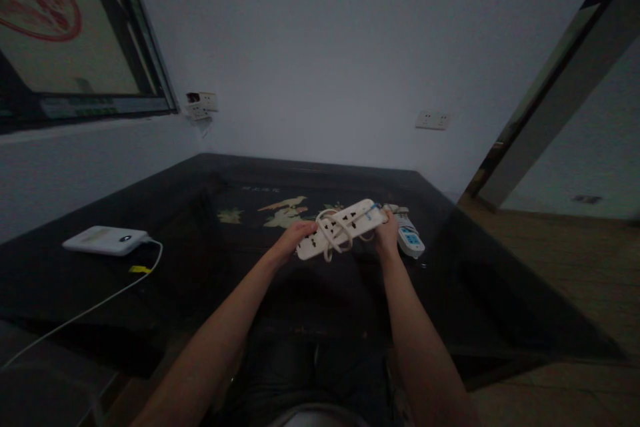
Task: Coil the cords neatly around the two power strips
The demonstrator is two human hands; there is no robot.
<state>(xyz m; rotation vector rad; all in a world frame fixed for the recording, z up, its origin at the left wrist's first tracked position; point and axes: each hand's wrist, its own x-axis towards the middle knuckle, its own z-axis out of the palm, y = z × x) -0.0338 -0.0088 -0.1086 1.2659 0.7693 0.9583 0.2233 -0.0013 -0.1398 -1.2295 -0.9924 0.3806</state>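
Note:
A white power strip (pixel 357 217) with its cord wound around the middle is held tilted above the dark table, its right end higher. My left hand (pixel 299 235) grips it near the lower left end, fingers closed around the edge. At the other end my right hand (pixel 387 230) is closed on the strip by its blue-marked part. Just right of that hand lies a second white power strip (pixel 411 241) with a blue panel and its cord bundled, partly hidden behind the hand.
The black table (pixel 200 287) has a painted bird pattern. On its left lie a white power bank (pixel 106 240) with a cable (pixel 117 295) running off the front edge, and a yellow tag (pixel 140 269). Wall sockets (pixel 433 121) sit behind, and a plugged adapter (pixel 198 109) is near the window.

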